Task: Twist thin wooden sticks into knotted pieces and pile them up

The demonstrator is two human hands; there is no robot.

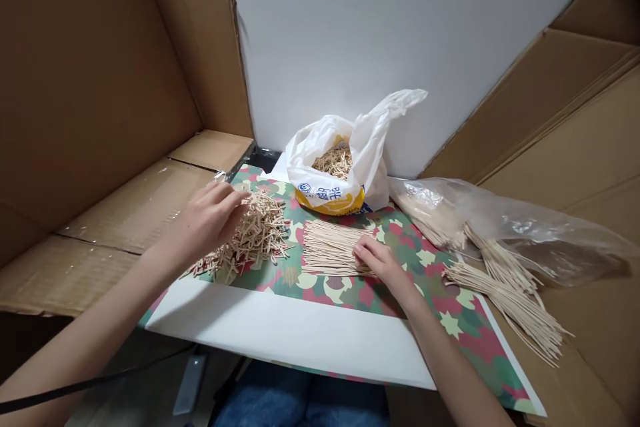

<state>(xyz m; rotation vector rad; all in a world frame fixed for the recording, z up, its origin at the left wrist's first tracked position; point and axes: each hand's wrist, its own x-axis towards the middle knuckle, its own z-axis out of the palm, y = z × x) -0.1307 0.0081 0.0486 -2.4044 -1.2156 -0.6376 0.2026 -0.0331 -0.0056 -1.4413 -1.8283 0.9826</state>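
My left hand [213, 217] rests on the left side of a heap of small crossed wooden sticks [257, 233], its fingers curled into the pile. My right hand [377, 260] lies at the right end of a flat row of long thin sticks [327, 248], fingertips pinched on their ends. Both piles sit on a board with a camouflage pattern [360, 293].
A white plastic bag [345, 167] holding more small stick pieces stands at the back. A clear plastic bag [505, 223] with long sticks spilling out [510, 293] lies to the right. Cardboard panels [100, 80] wall in both sides. A black cable [100, 380] runs below the left arm.
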